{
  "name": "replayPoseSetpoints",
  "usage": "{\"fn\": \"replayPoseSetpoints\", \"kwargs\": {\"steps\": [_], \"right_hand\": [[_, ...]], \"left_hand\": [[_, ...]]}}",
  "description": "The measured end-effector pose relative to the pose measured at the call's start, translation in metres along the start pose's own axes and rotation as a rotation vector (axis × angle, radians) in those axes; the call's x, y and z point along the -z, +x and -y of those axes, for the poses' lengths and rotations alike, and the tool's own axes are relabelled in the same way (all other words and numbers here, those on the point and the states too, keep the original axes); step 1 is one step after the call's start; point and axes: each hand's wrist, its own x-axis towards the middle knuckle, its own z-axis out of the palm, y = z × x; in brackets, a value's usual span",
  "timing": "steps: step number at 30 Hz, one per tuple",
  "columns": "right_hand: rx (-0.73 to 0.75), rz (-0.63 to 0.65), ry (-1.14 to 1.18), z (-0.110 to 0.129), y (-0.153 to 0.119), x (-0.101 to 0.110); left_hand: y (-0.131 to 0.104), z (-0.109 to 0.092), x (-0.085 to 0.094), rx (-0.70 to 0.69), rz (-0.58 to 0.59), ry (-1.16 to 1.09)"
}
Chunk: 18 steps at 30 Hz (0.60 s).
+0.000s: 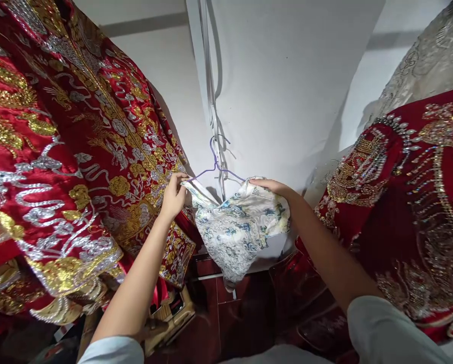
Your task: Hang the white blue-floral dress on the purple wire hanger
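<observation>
A white blouse [234, 232] with a blue, green and yellow floral print hangs in front of me at the centre. Its shoulders lie over the arms of a thin purple hanger [216, 166], whose hook is up by a pale vertical pole. My left hand [174, 196] pinches the blouse's left shoulder strap near the hanger's end, thumb and fingers closed on the cloth. On the opposite shoulder, my right hand [271, 186] grips the fabric, with its thumb side hidden. The neckline dips between both hands, and the lower part narrows downward.
Red jackets [108, 131] with gold and silver embroidery crowd the left side. To the right hang a beaded dark red gown [393, 202] and a white lace dress [431, 65]. Behind the pole [208, 71] is a white wall; a wooden stool-like piece [169, 323] stands on the red tiled floor.
</observation>
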Motion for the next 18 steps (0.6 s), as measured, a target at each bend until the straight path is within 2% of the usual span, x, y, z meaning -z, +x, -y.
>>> {"fn": "replayPoseSetpoints", "kwargs": {"steps": [2, 6, 9, 11, 14, 16, 18], "right_hand": [[0.053, -0.037, 0.023, -0.013, -0.005, 0.002], [0.2, -0.246, 0.155, -0.051, -0.02, 0.006], [0.301, -0.377, 0.204, -0.066, -0.033, 0.006], [0.376, -0.488, 0.182, -0.06, -0.043, 0.003], [0.442, -0.64, 0.079, -0.034, -0.053, -0.01], [0.394, -0.733, 0.047, -0.013, -0.055, -0.022], [0.316, -0.759, 0.046, 0.003, -0.055, -0.035]], "left_hand": [[0.0, -0.001, 0.004, -0.005, -0.016, -0.016], [-0.001, 0.009, 0.01, 0.077, -0.15, -0.063], [-0.002, 0.011, 0.009, 0.11, -0.166, -0.123], [-0.003, 0.005, 0.007, 0.14, -0.164, -0.119], [-0.005, -0.01, 0.004, 0.18, -0.248, -0.118], [-0.005, -0.021, 0.003, 0.122, -0.26, -0.1], [-0.005, -0.027, 0.003, 0.067, -0.225, -0.028]]}}
